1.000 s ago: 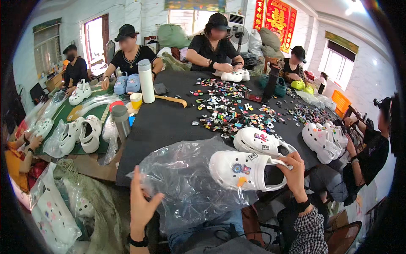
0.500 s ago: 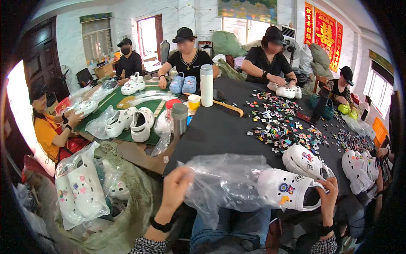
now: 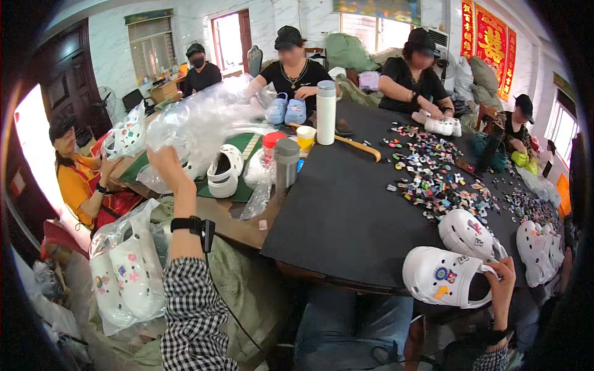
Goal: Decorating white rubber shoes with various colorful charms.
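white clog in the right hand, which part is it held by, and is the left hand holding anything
The right hand grips the white clog at its heel end. The left hand holds up a clear plastic bag by its edge.

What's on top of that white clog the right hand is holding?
The white clog carries small coloured charms on its upper: a round blue one and a yellow one. The right hand grips its heel end, so whatever lies under the fingers is hidden.

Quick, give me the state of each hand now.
Left hand: raised, closed on the clear plastic bag.
Right hand: closed on the white clog.
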Tool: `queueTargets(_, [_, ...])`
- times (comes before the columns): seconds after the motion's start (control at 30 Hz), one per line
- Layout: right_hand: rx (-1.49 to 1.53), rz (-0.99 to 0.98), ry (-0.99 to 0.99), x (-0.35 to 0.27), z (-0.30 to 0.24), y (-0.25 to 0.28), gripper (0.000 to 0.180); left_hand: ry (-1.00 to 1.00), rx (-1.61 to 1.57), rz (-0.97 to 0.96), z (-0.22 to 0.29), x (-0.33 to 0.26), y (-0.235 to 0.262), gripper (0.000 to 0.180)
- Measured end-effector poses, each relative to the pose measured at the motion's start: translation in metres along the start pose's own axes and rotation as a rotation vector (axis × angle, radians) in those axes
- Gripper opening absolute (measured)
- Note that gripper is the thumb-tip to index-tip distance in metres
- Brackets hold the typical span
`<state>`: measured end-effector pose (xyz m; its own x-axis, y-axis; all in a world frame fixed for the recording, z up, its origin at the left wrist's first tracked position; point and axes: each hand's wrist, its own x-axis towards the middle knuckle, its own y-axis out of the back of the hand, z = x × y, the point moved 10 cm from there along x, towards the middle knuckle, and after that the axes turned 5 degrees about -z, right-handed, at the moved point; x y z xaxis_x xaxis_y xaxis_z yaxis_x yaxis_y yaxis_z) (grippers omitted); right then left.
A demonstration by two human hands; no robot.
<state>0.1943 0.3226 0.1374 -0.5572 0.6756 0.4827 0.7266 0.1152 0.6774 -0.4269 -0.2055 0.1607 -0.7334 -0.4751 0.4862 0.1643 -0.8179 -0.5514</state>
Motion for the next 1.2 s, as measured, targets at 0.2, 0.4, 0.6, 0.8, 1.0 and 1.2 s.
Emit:
queueTargets(0.2, [0.014, 0.019, -0.01, -0.004, 0.012, 0.003, 0.022, 0.534, 0.183, -0.397, -0.116, -0.041, 0.016, 0.089])
queueTargets(0.4, [-0.167, -0.063, -0.039, 0.002, -0.02, 0.006, 0.021, 0.675, 0.106, -0.315, -0.148, -0.098, 0.048, 0.07])
queueTargets(0.6, [-0.152, -0.042, 0.051, 0.022, -0.073, 0.002, 0.018, 0.495, 0.042, -0.581, -0.067, -0.152, -0.027, 0.032])
queueTargets(0.8, [0.096, -0.004, 0.033, 0.052, -0.11, -0.023, 0.015, 0.088, 0.221, -0.833, 0.071, -0.264, -0.086, 0.031])
queueTargets(1.0, [0.196, -0.009, 0.157, 0.043, -0.155, -0.082, 0.019, 0.023, 0.131, -1.058, 0.121, -0.403, -0.104, 0.065])
queueTargets(1.2, [0.261, -0.186, 0.314, 0.009, -0.162, -0.134, 0.019, 0.077, 0.204, -1.202, 0.105, -0.443, -0.112, 0.081])
